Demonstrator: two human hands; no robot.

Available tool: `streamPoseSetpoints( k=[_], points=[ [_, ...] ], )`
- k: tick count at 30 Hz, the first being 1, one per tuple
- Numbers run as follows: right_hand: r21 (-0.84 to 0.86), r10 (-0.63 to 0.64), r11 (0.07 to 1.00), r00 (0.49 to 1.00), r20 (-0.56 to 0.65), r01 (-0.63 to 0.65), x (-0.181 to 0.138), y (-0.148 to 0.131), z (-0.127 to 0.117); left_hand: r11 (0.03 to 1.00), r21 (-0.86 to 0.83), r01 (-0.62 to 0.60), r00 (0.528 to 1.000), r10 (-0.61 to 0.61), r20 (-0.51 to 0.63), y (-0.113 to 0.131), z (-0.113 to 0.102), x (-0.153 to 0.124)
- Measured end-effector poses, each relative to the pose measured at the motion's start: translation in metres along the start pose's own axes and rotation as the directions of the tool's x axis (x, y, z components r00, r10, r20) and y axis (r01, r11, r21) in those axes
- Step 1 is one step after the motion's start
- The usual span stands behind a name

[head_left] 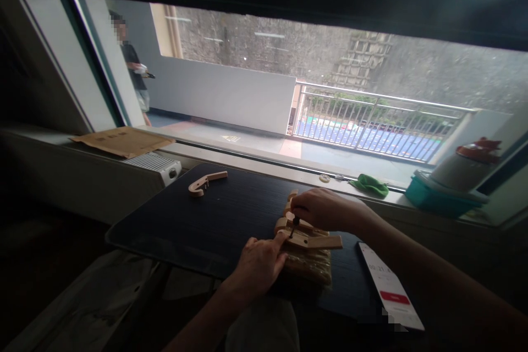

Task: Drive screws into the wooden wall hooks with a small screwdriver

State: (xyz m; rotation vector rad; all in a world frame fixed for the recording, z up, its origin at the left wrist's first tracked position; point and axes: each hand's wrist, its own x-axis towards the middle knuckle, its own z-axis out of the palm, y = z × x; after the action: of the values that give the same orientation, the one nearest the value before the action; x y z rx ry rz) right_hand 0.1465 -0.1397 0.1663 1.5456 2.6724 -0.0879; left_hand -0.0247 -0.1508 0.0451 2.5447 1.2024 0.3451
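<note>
My right hand [319, 209] pinched a dark screwdriver [296, 222], steeply angled onto the wooden hook [322, 242] just below its fingertips. The hook ran lengthwise rightward from my left hand [260, 262], nearer and touching; whether those half-curled fingers gripped it, I couldn't tell.

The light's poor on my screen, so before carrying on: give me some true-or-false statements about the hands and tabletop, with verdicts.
1. The right hand holds a dark tool against a wooden hook. True.
2. The phone lies left of both hands. False: it lies to their right.
3. Another wooden hook lies apart, on the left of the table. True.
4. The left hand holds the green cloth. False: its fingertips are at the hook under the tool; the cloth lies by the window.
</note>
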Motion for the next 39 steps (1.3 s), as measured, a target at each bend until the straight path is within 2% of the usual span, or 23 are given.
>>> streamPoseSetpoints(
  k=[3,5,10,15,17,19,22,23,25,28,31,35,39],
  points=[
    [-0.013,0.042,0.999,0.998,-0.038,-0.042,0.001,-0.002,0.003,1.0,-0.01,-0.008,1.0,0.008,-0.013,-0.001,0.002,0.0],
    [-0.007,0.052,0.999,0.998,-0.02,-0.053,0.0,-0.002,0.001,1.0,-0.009,-0.007,1.0,0.007,-0.013,-0.002,0.002,0.0],
    [0.027,-0.006,1.0,0.999,0.048,0.005,-0.002,0.0,-0.008,1.0,-0.009,-0.002,1.0,0.002,0.005,-0.001,0.001,0.0],
    [0.056,0.007,0.998,1.0,0.001,-0.007,-0.001,0.0,0.0,0.998,-0.067,0.014,1.0,-0.014,0.003,-0.001,0.0,-0.001],
    [0.063,0.04,0.997,0.999,-0.026,-0.038,0.0,-0.001,0.003,0.99,-0.14,0.025,0.999,-0.031,-0.043,-0.003,0.001,-0.001],
    [0.063,0.065,0.996,0.998,-0.024,-0.063,0.0,-0.001,0.003,0.976,-0.205,0.078,0.988,-0.103,-0.116,-0.006,0.003,0.0],
    [0.036,0.091,0.995,0.996,0.023,-0.091,-0.001,-0.002,-0.004,0.94,-0.295,0.174,0.942,-0.246,-0.229,-0.013,0.006,0.005],
    [0.025,0.093,0.995,0.995,0.047,-0.094,-0.001,-0.003,-0.007,0.924,-0.344,0.166,0.928,-0.264,-0.263,-0.015,0.006,0.008],
    [0.016,0.079,0.997,0.992,0.094,-0.081,-0.001,-0.003,-0.011,0.879,-0.471,0.075,0.919,-0.244,-0.309,-0.019,0.006,0.016],
    [0.02,0.047,0.999,0.993,0.108,-0.049,0.0,-0.004,-0.011,0.769,-0.636,-0.063,0.963,-0.12,-0.24,-0.021,0.006,0.026],
    [0.025,0.041,0.999,0.997,0.073,-0.043,0.001,-0.003,-0.006,0.707,-0.705,-0.062,0.993,-0.03,-0.118,-0.022,0.008,0.032],
    [0.051,0.046,0.998,0.998,0.048,-0.048,0.0,0.0,-0.003,0.73,-0.681,-0.053,0.993,-0.033,-0.113,-0.022,0.012,0.033],
    [0.045,0.048,0.997,0.991,0.129,-0.054,-0.001,-0.001,-0.009,0.814,-0.581,-0.02,0.985,-0.083,-0.151,-0.017,0.016,0.026]
  ],
)
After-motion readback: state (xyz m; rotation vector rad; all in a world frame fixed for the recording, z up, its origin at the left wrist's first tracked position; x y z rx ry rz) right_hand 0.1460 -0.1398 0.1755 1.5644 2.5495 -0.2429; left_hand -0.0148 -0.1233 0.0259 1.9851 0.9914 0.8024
